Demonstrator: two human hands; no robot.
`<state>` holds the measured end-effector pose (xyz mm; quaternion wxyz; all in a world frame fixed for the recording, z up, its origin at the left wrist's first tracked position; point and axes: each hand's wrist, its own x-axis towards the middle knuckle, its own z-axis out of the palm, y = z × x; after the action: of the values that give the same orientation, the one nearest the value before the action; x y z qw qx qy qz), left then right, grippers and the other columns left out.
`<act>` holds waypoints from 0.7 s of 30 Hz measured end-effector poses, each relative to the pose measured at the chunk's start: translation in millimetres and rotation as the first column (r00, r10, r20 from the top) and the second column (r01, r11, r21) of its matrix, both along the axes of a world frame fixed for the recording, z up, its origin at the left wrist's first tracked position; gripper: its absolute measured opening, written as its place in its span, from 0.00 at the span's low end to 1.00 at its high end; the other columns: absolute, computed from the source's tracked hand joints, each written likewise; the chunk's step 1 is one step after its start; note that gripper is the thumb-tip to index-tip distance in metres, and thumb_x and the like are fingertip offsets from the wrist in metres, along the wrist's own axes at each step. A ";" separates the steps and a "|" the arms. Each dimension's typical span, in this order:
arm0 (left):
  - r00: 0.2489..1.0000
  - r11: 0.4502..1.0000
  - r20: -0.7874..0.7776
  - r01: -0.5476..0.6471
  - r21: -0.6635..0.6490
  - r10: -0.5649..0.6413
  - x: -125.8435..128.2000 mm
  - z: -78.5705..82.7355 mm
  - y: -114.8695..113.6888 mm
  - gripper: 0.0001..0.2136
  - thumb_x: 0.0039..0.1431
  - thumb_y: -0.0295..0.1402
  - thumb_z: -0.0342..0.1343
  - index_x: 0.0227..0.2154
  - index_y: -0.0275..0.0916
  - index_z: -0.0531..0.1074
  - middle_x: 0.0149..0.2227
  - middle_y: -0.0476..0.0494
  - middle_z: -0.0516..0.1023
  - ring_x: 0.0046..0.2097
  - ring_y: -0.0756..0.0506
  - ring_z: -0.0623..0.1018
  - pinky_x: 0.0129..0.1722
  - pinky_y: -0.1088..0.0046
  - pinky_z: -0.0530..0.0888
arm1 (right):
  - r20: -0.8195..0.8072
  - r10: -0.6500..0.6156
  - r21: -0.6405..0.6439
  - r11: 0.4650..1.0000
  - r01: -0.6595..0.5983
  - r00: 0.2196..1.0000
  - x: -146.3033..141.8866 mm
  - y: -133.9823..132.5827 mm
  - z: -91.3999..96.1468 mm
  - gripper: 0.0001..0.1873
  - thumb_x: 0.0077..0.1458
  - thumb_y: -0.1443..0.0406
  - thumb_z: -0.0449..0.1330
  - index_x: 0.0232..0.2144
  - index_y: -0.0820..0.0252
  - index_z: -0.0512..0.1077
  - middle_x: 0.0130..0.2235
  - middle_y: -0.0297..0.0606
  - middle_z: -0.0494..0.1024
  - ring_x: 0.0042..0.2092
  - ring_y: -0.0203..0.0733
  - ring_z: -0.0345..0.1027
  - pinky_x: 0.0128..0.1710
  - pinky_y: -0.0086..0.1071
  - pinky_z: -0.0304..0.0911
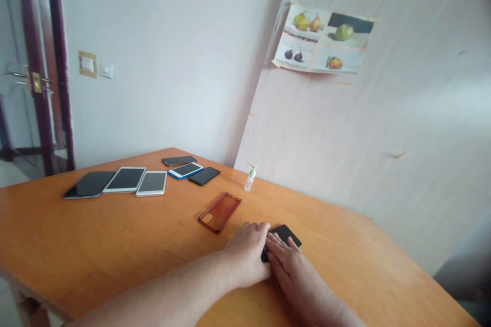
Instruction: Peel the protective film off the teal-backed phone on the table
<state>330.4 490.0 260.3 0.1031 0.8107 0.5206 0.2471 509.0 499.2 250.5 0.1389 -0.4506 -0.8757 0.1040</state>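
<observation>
A black smartphone (284,233) lies on the table near its front, partly covered by both hands. My left hand (247,253) is closed around the phone's left side, its fingers curled at the far edge. My right hand (293,268) rests on top of the phone with fingers stretched out flat, the fingertips close to my left hand. Just beyond my left hand lies a clear reddish-brown phone case (222,212) with a camera cutout at its near end. Whether anything is under the right fingers is hidden.
Further back on the wooden table (146,245) stands a small clear pump bottle (250,178). Three phones, one a black phone (204,176), lie beside several tablets, including a white tablet (125,179), at the back left. Walls border the table's far side.
</observation>
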 end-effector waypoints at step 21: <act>0.993 0.996 -0.067 -0.095 -0.001 0.094 -0.1 4.4 -1.3 0.22 0.41 0.40 0.60 0.41 0.40 0.65 0.43 0.37 0.75 0.45 0.36 0.74 0.42 0.62 0.72 | 0.076 -0.296 -0.056 0.952 0.300 0.952 18.7 19.0 -2.3 0.27 0.68 0.53 0.40 0.64 0.51 0.59 0.68 0.40 0.53 0.70 0.50 0.37 0.63 0.66 0.23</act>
<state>330.3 488.7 264.7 0.0753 0.7928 0.5621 0.2235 527.7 518.2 248.2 0.1087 -0.5851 -0.7978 0.0962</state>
